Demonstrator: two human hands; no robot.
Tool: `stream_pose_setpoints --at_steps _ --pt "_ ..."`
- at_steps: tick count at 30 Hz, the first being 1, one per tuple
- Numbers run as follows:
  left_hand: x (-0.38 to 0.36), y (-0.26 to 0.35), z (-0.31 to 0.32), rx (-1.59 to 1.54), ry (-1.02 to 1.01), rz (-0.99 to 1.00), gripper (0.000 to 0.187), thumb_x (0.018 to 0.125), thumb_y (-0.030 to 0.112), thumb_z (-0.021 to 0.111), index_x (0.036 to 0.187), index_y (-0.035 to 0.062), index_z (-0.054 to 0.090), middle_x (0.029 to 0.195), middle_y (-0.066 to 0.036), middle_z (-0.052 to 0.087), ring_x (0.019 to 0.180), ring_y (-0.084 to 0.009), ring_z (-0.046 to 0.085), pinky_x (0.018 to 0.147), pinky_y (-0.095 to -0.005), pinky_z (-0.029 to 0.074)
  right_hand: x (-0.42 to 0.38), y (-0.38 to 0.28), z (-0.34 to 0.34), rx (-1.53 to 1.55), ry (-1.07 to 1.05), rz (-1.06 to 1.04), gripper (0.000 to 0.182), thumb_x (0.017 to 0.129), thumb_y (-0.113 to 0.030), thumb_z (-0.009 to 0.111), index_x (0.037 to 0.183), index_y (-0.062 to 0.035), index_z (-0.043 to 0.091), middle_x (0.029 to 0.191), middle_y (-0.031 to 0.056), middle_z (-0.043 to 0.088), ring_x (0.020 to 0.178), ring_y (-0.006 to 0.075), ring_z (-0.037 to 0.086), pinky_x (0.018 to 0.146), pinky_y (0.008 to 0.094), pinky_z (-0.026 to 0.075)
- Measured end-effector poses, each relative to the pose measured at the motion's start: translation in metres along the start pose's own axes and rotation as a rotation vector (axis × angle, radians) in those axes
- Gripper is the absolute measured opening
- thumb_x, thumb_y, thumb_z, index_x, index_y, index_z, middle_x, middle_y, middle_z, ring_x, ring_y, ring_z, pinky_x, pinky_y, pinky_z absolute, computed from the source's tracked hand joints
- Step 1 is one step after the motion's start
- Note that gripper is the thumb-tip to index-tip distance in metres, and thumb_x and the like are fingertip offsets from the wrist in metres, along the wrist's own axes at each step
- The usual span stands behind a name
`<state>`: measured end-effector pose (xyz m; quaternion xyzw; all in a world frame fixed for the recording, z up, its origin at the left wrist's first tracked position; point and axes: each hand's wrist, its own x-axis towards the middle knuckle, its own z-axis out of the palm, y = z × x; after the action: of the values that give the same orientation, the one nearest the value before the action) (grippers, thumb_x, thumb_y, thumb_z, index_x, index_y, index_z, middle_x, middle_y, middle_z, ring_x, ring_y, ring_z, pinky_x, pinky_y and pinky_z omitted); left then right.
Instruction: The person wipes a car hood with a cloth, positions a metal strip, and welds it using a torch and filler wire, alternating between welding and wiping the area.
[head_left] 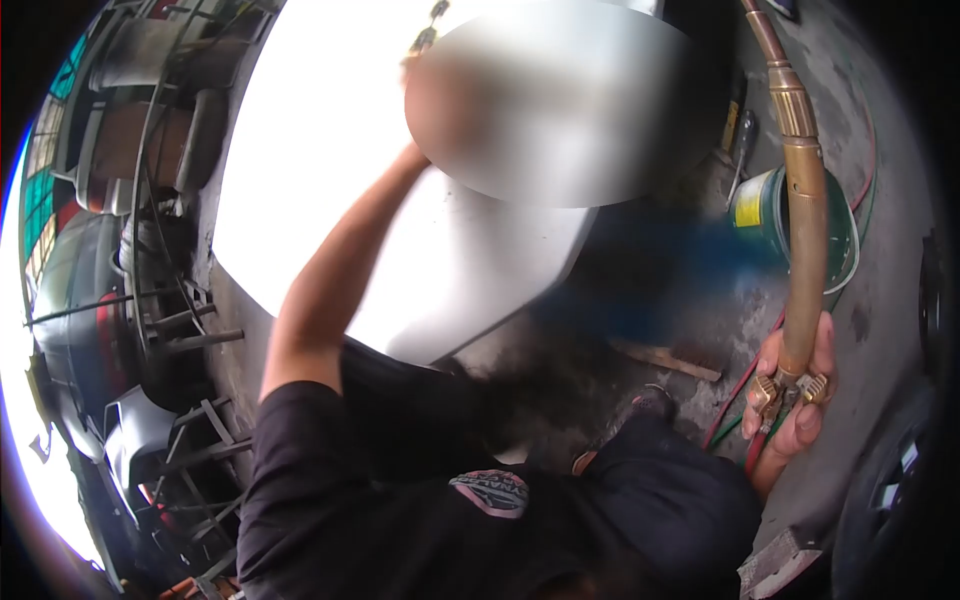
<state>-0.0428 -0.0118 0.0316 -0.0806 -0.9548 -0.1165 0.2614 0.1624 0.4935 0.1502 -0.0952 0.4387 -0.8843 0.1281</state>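
My right hand point(806, 422) is closed around the valve end of a long brass torch point(804, 220), which stands nearly upright at the right side. Red and green hoses lead away from its lower end. My left arm reaches up over a large white panel point(480, 270). A blurred patch covers most of my left hand point(447, 110), so its fingers and anything in them cannot be made out. A small dark object point(427, 38) shows just above that hand, against the glare.
A green bucket point(765, 215) with a yellow label stands behind the torch. Tools lie above it. A wooden-backed brush point(668, 360) is on the floor near my foot. Metal racks point(205, 435) and a vehicle point(80, 290) are at the left.
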Motion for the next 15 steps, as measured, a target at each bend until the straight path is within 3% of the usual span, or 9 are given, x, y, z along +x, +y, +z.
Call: stream_pose_setpoints --at_steps 1,2,3,4,6,8,11,14,15 --pt "-0.016 0.020 0.046 -0.079 0.049 0.193 0.035 0.086 0.012 0.056 0.119 0.0089 0.067 0.124 -0.016 0.062 0.122 -0.0388 0.049 0.106 -0.0554 0.034 0.006 0.004 0.001 0.037 -0.030 0.002 0.090 0.092 -0.031 0.073 0.162 -0.0085 0.021 0.106 0.0278 0.051 0.071 0.0246 0.067 0.050 0.0264 0.060" --pt "-0.027 0.098 0.041 -0.131 -0.006 0.185 0.046 0.080 0.005 0.063 0.125 0.0112 0.066 0.136 -0.016 0.060 0.137 -0.0382 0.044 0.118 -0.0533 0.030 0.010 0.007 0.004 0.074 -0.061 0.007 0.090 0.092 -0.031 0.073 0.162 -0.0085 0.021 0.106 0.0279 0.051 0.071 0.0248 0.067 0.049 0.0264 0.060" --pt "-0.020 0.158 0.027 -0.229 -0.347 0.253 0.052 0.073 0.008 0.069 0.125 0.0096 0.066 0.134 -0.019 0.058 0.134 -0.0392 0.046 0.117 -0.0510 0.032 0.012 0.006 0.009 0.060 -0.047 0.020 0.091 0.091 -0.029 0.074 0.162 -0.0090 0.022 0.105 0.0278 0.051 0.069 0.0250 0.066 0.048 0.0268 0.060" --pt "-0.028 0.204 0.020 -0.460 -0.359 0.342 0.053 0.069 0.011 0.071 0.122 0.0079 0.067 0.125 -0.018 0.060 0.127 -0.0396 0.050 0.114 -0.0488 0.035 0.013 0.005 0.012 0.054 -0.063 0.018 0.091 0.091 -0.029 0.074 0.162 -0.0090 0.022 0.105 0.0278 0.051 0.069 0.0250 0.066 0.048 0.0268 0.060" --pt "-0.057 0.267 0.025 -0.790 -0.495 0.432 0.043 0.066 0.012 0.072 0.109 0.0091 0.070 0.107 -0.013 0.059 0.107 -0.0337 0.055 0.094 -0.0448 0.045 0.010 0.004 0.014 0.012 -0.122 -0.008 0.090 0.090 -0.029 0.075 0.162 -0.0092 0.024 0.104 0.0274 0.051 0.065 0.0247 0.065 0.046 0.0270 0.058" --pt "-0.068 0.302 -0.031 -0.912 -0.516 0.499 0.037 0.067 0.012 0.073 0.104 0.0095 0.070 0.104 -0.011 0.058 0.100 -0.0314 0.054 0.087 -0.0428 0.046 0.003 0.007 0.014 0.007 -0.116 -0.051 0.088 0.090 -0.031 0.074 0.161 -0.0093 0.026 0.103 0.0271 0.051 0.063 0.0243 0.064 0.045 0.0267 0.058" --pt "-0.089 0.312 -0.055 -0.960 -0.634 0.481 0.029 0.073 0.011 0.072 0.102 0.0074 0.069 0.105 -0.011 0.057 0.100 -0.0315 0.054 0.087 -0.0438 0.046 0.000 0.003 0.016 -0.034 -0.033 -0.075 0.088 0.090 -0.035 0.074 0.161 -0.0084 0.028 0.102 0.0265 0.052 0.062 0.0229 0.063 0.044 0.0253 0.056" --pt "-0.097 0.308 -0.060 -0.914 -0.654 0.464 0.031 0.075 0.010 0.072 0.105 0.0076 0.067 0.107 -0.011 0.056 0.101 -0.0320 0.053 0.088 -0.0450 0.046 -0.002 0.000 0.014 -0.056 -0.015 -0.059 0.089 0.090 -0.036 0.073 0.161 -0.0078 0.027 0.102 0.0259 0.052 0.061 0.0216 0.063 0.042 0.0244 0.055" --pt "-0.097 0.306 -0.061 -0.888 -0.634 0.478 0.042 0.073 0.010 0.073 0.113 0.0081 0.065 0.110 -0.013 0.055 0.102 -0.0336 0.053 0.089 -0.0453 0.045 -0.004 0.001 0.014 -0.056 -0.008 -0.054 0.089 0.090 -0.037 0.073 0.161 -0.0076 0.026 0.102 0.0256 0.053 0.061 0.0211 0.063 0.042 0.0242 0.054"
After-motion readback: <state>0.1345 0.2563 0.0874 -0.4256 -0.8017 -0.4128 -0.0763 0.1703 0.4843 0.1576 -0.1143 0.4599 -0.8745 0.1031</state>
